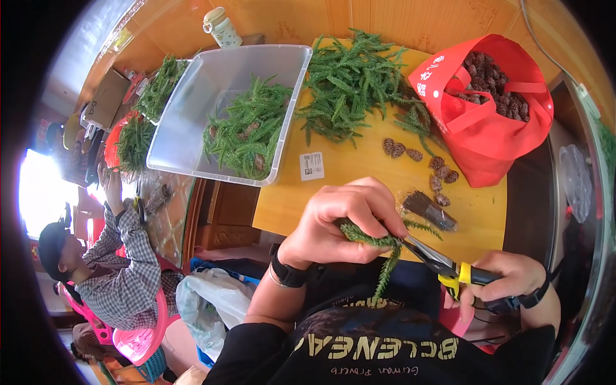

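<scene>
My left hand (353, 221) is closed round a green artificial pine sprig (387, 269), one tip of which hangs down while another sticks out to the right. In my right hand (510, 279) are long-nose pliers (443, 262) with yellow and black handles. Their jaws meet the sprig right beside my left fingertips; whether they grip it is too small to tell. Beyond my hands, on the yellow table (359, 167), lie several loose pine cones (441, 170) and a bundle of dark brown stems (428, 210) in clear wrapping.
A clear plastic bin (192, 96) holding finished-looking greenery stands at the left. A heap of green sprigs (356, 80) lies at the back, near a red bag (475, 154) of pine cones. A white label (312, 166) is on the table. Another person (122, 276) sits far left.
</scene>
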`<move>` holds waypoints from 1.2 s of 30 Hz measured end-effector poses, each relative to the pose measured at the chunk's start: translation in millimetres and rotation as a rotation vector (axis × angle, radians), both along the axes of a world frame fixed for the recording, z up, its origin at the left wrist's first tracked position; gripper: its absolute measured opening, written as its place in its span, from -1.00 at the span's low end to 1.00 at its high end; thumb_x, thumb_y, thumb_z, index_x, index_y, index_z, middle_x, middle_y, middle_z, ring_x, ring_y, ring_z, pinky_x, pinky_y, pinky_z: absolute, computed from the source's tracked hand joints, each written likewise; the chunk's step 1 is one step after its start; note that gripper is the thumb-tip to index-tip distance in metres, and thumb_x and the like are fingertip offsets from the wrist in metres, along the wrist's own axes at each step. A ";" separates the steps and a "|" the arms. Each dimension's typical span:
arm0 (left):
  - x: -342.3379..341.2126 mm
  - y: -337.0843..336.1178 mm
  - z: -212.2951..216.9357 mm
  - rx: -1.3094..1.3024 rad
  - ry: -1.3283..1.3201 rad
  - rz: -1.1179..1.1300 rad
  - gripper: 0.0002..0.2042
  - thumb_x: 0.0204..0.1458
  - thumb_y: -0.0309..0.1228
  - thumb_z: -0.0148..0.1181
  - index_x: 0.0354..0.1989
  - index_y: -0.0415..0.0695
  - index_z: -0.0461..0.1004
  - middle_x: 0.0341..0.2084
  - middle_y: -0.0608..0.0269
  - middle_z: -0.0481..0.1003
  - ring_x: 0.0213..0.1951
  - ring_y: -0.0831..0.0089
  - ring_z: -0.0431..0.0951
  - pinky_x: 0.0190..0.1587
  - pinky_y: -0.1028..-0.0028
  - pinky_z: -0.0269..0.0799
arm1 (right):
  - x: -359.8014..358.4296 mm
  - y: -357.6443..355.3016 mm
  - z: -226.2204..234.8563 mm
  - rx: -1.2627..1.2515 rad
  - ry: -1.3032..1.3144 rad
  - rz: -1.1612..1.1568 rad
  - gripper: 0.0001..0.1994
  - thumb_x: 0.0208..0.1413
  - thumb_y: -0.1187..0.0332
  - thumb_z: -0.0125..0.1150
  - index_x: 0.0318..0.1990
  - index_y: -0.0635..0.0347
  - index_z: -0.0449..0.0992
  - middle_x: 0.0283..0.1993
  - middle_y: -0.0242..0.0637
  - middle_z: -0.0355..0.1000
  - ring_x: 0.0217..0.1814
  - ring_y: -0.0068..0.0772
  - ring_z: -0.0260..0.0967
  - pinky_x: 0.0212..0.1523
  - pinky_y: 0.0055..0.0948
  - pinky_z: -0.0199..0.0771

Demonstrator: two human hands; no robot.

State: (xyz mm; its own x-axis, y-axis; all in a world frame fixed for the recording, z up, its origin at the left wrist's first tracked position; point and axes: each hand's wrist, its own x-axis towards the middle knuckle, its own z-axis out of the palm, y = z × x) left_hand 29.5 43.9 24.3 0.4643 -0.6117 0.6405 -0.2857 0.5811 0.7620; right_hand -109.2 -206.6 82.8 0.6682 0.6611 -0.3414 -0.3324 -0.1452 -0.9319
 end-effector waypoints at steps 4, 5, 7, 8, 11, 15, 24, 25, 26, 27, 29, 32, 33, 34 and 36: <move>5.7 6.2 -0.9 -0.028 0.013 0.101 -0.80 -0.24 -0.61 0.30 -0.51 -0.13 0.37 -0.43 0.12 0.54 -0.36 0.33 0.46 -0.27 0.39 0.37 | -6.2 4.7 11.0 -0.302 -0.376 -0.039 -0.77 -0.13 0.33 0.19 -0.32 0.28 0.55 -0.27 -0.19 0.45 -0.14 -0.15 0.38 -0.04 -0.31 0.31; 6.7 6.7 -2.7 -0.027 0.002 0.128 -0.79 -0.25 -0.64 0.29 -0.50 -0.14 0.37 -0.42 0.09 0.53 -0.35 0.34 0.45 -0.27 0.40 0.37 | -9.1 3.9 10.6 -0.464 -0.609 -0.083 -0.74 -0.18 0.30 0.19 -0.33 0.27 0.56 -0.24 -0.17 0.45 -0.17 -0.17 0.39 -0.02 -0.26 0.30; 3.4 5.1 -4.0 -0.015 0.018 0.137 -0.79 -0.25 -0.65 0.29 -0.50 -0.14 0.37 -0.42 0.09 0.53 -0.35 0.34 0.45 -0.26 0.40 0.37 | -11.6 4.2 9.0 -0.562 -0.781 -0.199 -0.71 -0.22 0.26 0.23 -0.35 0.28 0.54 -0.30 -0.18 0.43 -0.13 -0.05 0.34 -0.07 -0.18 0.32; 1.2 3.9 -4.7 -0.001 0.034 0.145 -0.80 -0.25 -0.65 0.28 -0.51 -0.14 0.37 -0.42 0.09 0.53 -0.34 0.34 0.45 -0.26 0.40 0.38 | -9.8 8.5 10.6 -0.656 -0.901 -0.259 -0.70 -0.22 0.23 0.24 -0.37 0.30 0.53 -0.31 -0.17 0.41 -0.12 -0.01 0.32 -0.09 -0.16 0.33; -4.7 -0.6 -4.4 0.029 0.098 0.193 -0.76 -0.29 -0.62 0.32 -0.53 -0.11 0.34 -0.47 0.08 0.52 -0.40 0.37 0.40 -0.28 0.41 0.32 | -1.0 12.3 9.3 -0.786 -1.064 -0.286 -0.69 -0.30 0.24 0.32 -0.49 0.34 0.46 -0.32 -0.17 0.40 -0.07 0.03 0.29 -0.12 -0.19 0.36; -7.6 -0.3 -1.6 0.069 0.099 0.203 -0.77 -0.28 -0.62 0.31 -0.53 -0.12 0.34 -0.45 0.09 0.51 -0.37 0.37 0.43 -0.26 0.40 0.34 | 3.5 13.3 2.2 -0.838 -1.171 -0.261 -0.69 -0.34 0.25 0.30 -0.53 0.36 0.42 -0.35 -0.13 0.37 -0.08 0.04 0.29 -0.15 -0.19 0.35; -10.7 -1.3 -1.3 0.091 0.169 0.200 -0.77 -0.30 -0.63 0.31 -0.53 -0.14 0.35 -0.44 0.09 0.49 -0.36 0.36 0.44 -0.27 0.40 0.37 | 7.9 15.2 -5.0 -0.884 -1.260 -0.248 -0.73 -0.38 0.35 0.33 -0.57 0.33 0.37 -0.38 -0.15 0.37 -0.12 0.02 0.29 -0.21 -0.22 0.35; -10.7 -1.4 -1.3 0.089 0.168 0.195 -0.78 -0.30 -0.64 0.31 -0.53 -0.14 0.35 -0.45 0.08 0.49 -0.36 0.35 0.44 -0.27 0.40 0.37 | 8.0 15.4 -5.8 -0.891 -1.281 -0.254 -0.73 -0.39 0.37 0.34 -0.58 0.32 0.36 -0.38 -0.15 0.37 -0.14 0.01 0.29 -0.23 -0.23 0.36; -10.7 -1.5 -1.4 0.087 0.167 0.190 -0.78 -0.30 -0.64 0.30 -0.54 -0.15 0.35 -0.45 0.07 0.49 -0.36 0.35 0.45 -0.28 0.40 0.37 | 8.3 15.5 -6.1 -0.891 -1.281 -0.254 -0.73 -0.39 0.37 0.34 -0.58 0.32 0.36 -0.38 -0.15 0.37 -0.14 0.01 0.29 -0.23 -0.23 0.36; -10.2 -1.1 -2.3 0.087 0.168 0.191 -0.78 -0.30 -0.64 0.30 -0.54 -0.15 0.35 -0.45 0.07 0.49 -0.36 0.35 0.45 -0.28 0.40 0.37 | 9.1 15.8 -6.6 -0.884 -1.303 -0.256 -0.74 -0.41 0.39 0.34 -0.59 0.31 0.35 -0.40 -0.16 0.36 -0.16 0.00 0.29 -0.24 -0.24 0.36; -8.9 -0.3 -4.6 0.051 0.181 0.129 -0.83 -0.22 -0.67 0.25 -0.53 -0.20 0.37 -0.38 0.08 0.50 -0.34 0.46 0.50 -0.29 0.52 0.42 | 10.4 15.6 -7.2 -0.876 -1.325 -0.258 -0.74 -0.43 0.41 0.34 -0.60 0.30 0.35 -0.41 -0.18 0.35 -0.19 -0.01 0.30 -0.26 -0.25 0.36; -10.2 -0.3 -3.3 0.048 0.227 0.103 -0.84 -0.21 -0.67 0.24 -0.54 -0.20 0.37 -0.39 0.07 0.51 -0.35 0.47 0.50 -0.29 0.52 0.42 | 12.0 14.2 -6.8 -0.865 -1.383 -0.234 -0.74 -0.45 0.43 0.34 -0.61 0.29 0.34 -0.44 -0.20 0.34 -0.22 -0.02 0.30 -0.29 -0.26 0.36; -10.1 -0.6 -3.4 0.048 0.227 0.103 -0.84 -0.21 -0.67 0.24 -0.54 -0.20 0.37 -0.39 0.07 0.51 -0.35 0.47 0.50 -0.29 0.52 0.42 | 12.3 14.0 -7.1 -0.864 -1.402 -0.239 -0.74 -0.46 0.44 0.34 -0.62 0.29 0.34 -0.46 -0.21 0.32 -0.25 -0.03 0.31 -0.32 -0.27 0.36; -10.1 -0.9 -3.6 0.034 0.232 0.089 -0.84 -0.20 -0.68 0.23 -0.54 -0.20 0.36 -0.40 0.08 0.51 -0.35 0.47 0.50 -0.29 0.52 0.42 | 12.4 13.9 -7.4 -0.863 -1.421 -0.243 -0.74 -0.48 0.45 0.35 -0.62 0.29 0.33 -0.49 -0.21 0.31 -0.27 -0.04 0.31 -0.34 -0.27 0.37; -10.3 -1.2 -3.7 0.019 0.236 0.075 -0.84 -0.20 -0.68 0.23 -0.54 -0.20 0.36 -0.41 0.08 0.51 -0.35 0.48 0.50 -0.30 0.52 0.41 | 12.3 14.0 -8.1 -0.874 -1.435 -0.251 -0.73 -0.50 0.45 0.35 -0.63 0.29 0.32 -0.50 -0.21 0.29 -0.30 -0.04 0.31 -0.37 -0.28 0.36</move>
State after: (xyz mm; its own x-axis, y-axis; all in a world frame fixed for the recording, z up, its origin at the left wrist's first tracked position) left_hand 19.3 42.7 20.5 0.6443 -0.5809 0.4975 -0.1399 0.5501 0.8233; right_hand -96.9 -192.6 74.6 0.7919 0.4547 0.4077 0.5515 -0.8191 -0.1576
